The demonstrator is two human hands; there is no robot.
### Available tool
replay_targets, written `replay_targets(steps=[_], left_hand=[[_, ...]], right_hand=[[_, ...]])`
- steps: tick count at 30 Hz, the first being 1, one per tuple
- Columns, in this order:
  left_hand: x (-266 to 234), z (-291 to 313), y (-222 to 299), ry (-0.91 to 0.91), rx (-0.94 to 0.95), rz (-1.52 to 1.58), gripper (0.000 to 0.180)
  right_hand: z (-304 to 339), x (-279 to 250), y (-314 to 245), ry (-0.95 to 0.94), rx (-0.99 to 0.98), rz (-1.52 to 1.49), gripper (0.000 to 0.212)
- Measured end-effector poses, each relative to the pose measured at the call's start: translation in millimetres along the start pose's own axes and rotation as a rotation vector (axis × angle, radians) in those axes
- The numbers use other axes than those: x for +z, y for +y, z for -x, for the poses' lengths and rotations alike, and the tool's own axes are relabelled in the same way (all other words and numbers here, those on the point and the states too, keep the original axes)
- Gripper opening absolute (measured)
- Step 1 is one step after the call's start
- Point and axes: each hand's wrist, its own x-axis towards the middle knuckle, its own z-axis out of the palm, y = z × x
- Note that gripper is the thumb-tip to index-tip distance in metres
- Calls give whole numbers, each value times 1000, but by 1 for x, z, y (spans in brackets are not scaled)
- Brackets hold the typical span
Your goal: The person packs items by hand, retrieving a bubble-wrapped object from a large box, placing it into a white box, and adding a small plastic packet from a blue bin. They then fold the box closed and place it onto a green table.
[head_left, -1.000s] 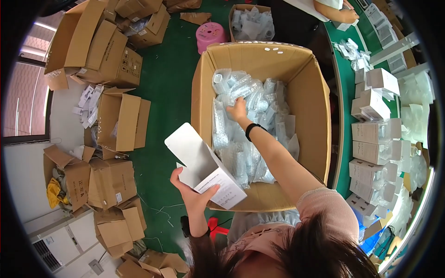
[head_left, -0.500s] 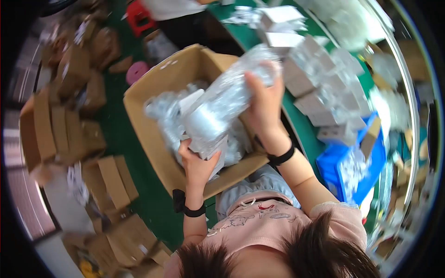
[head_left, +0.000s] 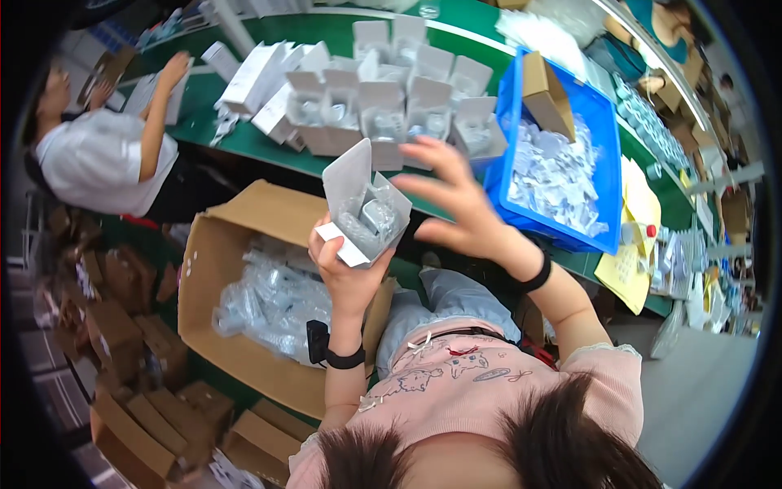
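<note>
My left hand (head_left: 350,273) is wrapped round a small white box (head_left: 346,183), raised above the edge of a large cardboard carton. The box's lid flap stands up, and inside it sits a glassy item in bubble wrap (head_left: 379,216). To the right of the box, my right hand (head_left: 456,200) is in the air, slightly smeared, fingers spread and nothing in them. The carton (head_left: 199,277) holds several bubble-wrapped pieces (head_left: 269,301). Beyond my hands, on the green table (head_left: 281,159), stand several open white boxes (head_left: 383,114) with clear-wrapped contents.
At the right, a blue bin (head_left: 509,175) full of small white paper pieces (head_left: 558,179) has a brown cardboard piece (head_left: 547,96) across it. Yellow papers (head_left: 623,273) lie beyond. A person in a white shirt (head_left: 106,163) works at the table's left. Brown cartons (head_left: 122,326) crowd the floor lower left.
My view has turned right toward the table. The bubble-wrapped item, before in my right hand over the carton, is gone from it; a wrapped item now sits in the white box in my left hand.
</note>
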Motion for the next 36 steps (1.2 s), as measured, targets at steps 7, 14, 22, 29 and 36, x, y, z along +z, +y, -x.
replay_targets(steps=[7,14,22,29,36], left_hand=[[114,-4,-13,-149,-143,318,82],[177,2,-28,-234,-166,158,77],[160,-35,10,-345,-169,86,48],[157,-49,5,-335,-406,-24,15],[157,-58,-3,-286,-440,-20,15]], right_hand=[[119,-124,193,-6,859,691,14],[159,-89,282,-380,688,742,16],[168,-122,267,-255,757,818,28],[77,-96,93,246,400,28,47],[78,-21,114,-263,1,259,40]])
